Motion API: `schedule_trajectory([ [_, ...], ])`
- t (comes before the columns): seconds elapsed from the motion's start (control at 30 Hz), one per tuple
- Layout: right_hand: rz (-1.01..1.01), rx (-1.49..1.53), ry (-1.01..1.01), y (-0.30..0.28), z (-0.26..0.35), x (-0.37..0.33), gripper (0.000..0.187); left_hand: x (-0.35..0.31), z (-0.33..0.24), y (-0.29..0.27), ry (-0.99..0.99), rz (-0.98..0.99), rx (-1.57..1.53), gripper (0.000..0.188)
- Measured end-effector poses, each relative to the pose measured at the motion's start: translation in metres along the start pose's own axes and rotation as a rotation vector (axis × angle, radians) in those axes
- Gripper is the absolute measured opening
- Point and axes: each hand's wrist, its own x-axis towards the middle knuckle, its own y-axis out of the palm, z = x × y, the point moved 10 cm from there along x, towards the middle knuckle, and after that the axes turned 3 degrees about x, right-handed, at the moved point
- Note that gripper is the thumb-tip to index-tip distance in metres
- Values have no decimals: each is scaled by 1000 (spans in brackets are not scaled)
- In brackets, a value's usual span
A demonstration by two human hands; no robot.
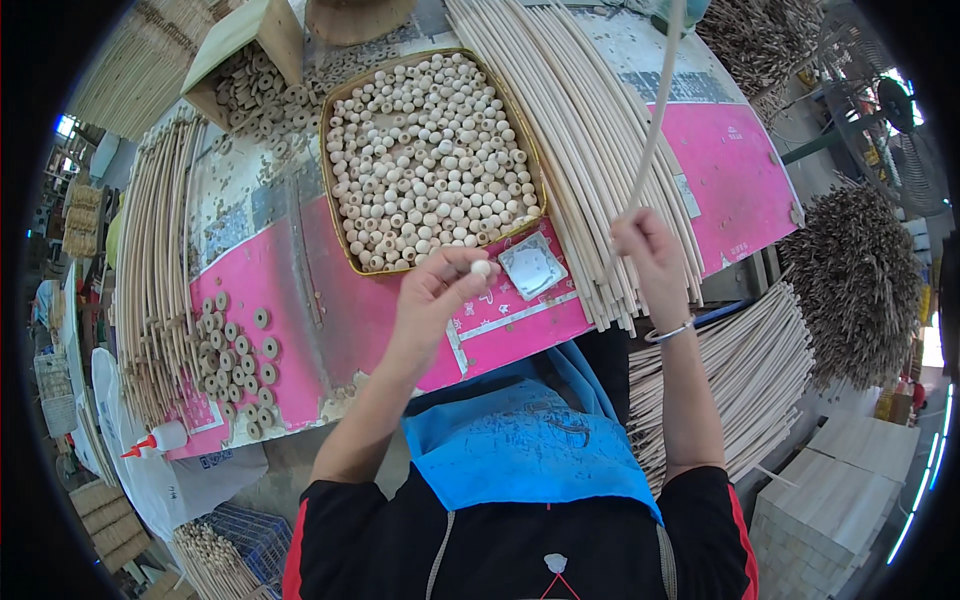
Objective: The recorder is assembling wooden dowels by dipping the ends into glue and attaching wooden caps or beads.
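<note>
Between the fingertips of my left hand is a small pale wooden ball, held just past the near edge of a basket full of similar drilled balls. My right hand is closed round a long thin wooden rod, which rises steeply toward the top of the view. Beside my left hand lies a small square tray with something white in it. Below my right hand, a bundle of long wooden rods stretches across the table.
Wooden rings lie loose at the left of the pink-covered table, near more rods and a red-tipped white glue bottle. A wooden box spills rings at the far left. Rod stacks and a fan stand to the right.
</note>
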Motion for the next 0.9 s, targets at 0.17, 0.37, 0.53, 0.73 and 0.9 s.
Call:
schedule_trajectory([
  [0.17, 174, -226, -52, 61, 23, -7, 13, -8, 47, 5, -93, -5, -51, 28],
  [0.37, 140, -303, -167, 78, 23, -11, 9, -14, 66, 2, -140, -48, -164, 25],
  [0.53, 215, -417, -173, 92, 15, -21, 7, -12, 74, -5, -174, -93, -121, 24],
  [0.73, 116, -284, -141, 68, 11, -14, 8, -6, 68, 2, -172, -76, -224, 29],
  [0.9, 26, -46, -14, 48, -12, -17, 7, 0, 68, 9, -213, -61, -299, 31],
])
